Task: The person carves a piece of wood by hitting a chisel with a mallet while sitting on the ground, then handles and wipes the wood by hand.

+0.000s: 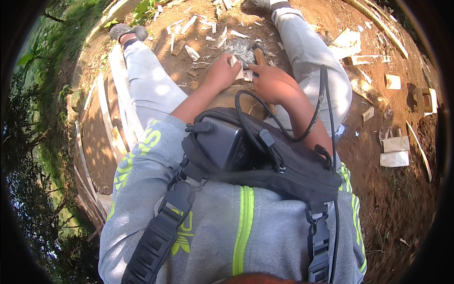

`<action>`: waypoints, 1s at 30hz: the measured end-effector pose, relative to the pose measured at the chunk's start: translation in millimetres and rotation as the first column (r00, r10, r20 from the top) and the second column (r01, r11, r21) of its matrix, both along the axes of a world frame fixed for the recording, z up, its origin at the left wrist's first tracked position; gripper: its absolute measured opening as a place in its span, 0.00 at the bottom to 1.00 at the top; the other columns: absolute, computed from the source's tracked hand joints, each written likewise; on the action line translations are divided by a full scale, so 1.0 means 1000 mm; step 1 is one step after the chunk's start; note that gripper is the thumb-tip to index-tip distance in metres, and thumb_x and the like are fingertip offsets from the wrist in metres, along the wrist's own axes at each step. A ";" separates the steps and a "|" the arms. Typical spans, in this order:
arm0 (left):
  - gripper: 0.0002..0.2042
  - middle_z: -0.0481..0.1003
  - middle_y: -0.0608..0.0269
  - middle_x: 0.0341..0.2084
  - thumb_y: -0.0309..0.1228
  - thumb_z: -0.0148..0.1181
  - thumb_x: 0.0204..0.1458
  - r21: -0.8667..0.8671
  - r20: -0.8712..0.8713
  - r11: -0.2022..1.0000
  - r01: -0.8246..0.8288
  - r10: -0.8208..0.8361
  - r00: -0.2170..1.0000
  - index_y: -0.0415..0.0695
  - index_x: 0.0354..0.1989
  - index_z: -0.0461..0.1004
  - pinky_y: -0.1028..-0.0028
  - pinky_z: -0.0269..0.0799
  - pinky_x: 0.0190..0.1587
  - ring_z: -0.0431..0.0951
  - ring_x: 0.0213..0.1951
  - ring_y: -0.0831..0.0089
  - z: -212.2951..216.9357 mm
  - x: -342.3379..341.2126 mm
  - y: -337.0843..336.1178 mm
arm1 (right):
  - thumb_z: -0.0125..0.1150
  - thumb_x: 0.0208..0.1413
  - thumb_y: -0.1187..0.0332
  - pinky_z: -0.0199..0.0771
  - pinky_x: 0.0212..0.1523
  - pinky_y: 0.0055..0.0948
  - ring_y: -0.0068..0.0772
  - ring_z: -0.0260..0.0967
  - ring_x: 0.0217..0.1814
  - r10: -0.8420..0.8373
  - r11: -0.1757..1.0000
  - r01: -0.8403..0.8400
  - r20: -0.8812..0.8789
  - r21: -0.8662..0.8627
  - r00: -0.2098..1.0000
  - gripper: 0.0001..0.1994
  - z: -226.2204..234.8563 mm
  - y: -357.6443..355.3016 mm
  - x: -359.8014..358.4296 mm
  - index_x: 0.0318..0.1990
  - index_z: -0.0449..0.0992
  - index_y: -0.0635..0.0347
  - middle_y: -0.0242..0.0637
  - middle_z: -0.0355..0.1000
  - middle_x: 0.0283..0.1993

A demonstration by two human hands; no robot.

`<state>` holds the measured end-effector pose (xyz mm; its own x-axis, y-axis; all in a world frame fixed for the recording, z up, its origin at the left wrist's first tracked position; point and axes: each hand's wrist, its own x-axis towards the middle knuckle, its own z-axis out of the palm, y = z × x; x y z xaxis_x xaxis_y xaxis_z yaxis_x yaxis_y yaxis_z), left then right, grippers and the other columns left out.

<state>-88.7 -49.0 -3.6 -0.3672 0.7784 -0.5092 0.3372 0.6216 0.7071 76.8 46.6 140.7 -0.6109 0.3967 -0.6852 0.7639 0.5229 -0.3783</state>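
Between my spread legs both hands work close together over the ground. My left hand [221, 72] is closed around a small pale piece of wood [239, 74]. My right hand [274, 84], also closed, grips a tool with a dark handle and a greyish blade [242, 60], probably a knife. Its blade lies against or just beside the wood; contact is too small to make out. Just beyond my right hand stands a brown wooden piece [259, 56] with a dark end, partly hidden. A grey stone-like patch [241, 48] lies behind the hands.
Wood chips [192, 53] litter the dirt ahead. Long pale strips [122, 90] lie by my left leg. Cut blocks [394, 159] lie on the right, near a pole [378, 26]. A black chest bag [265, 151] with looping cables [302, 135] hangs below my forearms.
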 end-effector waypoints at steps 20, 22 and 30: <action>0.33 0.84 0.46 0.42 0.50 0.66 0.61 0.041 -0.007 0.999 0.002 -0.002 1.000 0.37 0.66 0.72 0.58 0.78 0.55 0.85 0.48 0.51 -0.007 0.000 0.003 | 0.52 0.69 0.65 0.76 0.60 0.49 0.57 0.80 0.58 -0.123 0.990 0.129 -0.096 0.058 0.988 0.26 -0.009 0.013 0.007 0.72 0.72 0.59 0.56 0.82 0.54; 0.33 0.85 0.48 0.42 0.50 0.66 0.61 0.001 0.070 1.000 0.016 -0.016 0.997 0.37 0.66 0.71 0.58 0.78 0.55 0.86 0.47 0.52 -0.004 -0.005 0.004 | 0.52 0.68 0.65 0.78 0.52 0.45 0.50 0.81 0.50 -0.289 0.956 0.291 -0.225 -0.025 0.930 0.26 -0.020 0.017 0.027 0.73 0.70 0.59 0.51 0.83 0.48; 0.31 0.86 0.49 0.42 0.49 0.65 0.62 -0.097 -0.048 0.989 0.109 -0.114 0.992 0.40 0.67 0.71 0.59 0.78 0.56 0.86 0.49 0.53 0.011 -0.016 0.013 | 0.49 0.68 0.63 0.68 0.17 0.22 0.22 0.68 0.18 -0.832 0.458 0.415 -0.215 -0.786 0.511 0.27 -0.019 0.016 0.072 0.73 0.66 0.57 0.39 0.81 0.41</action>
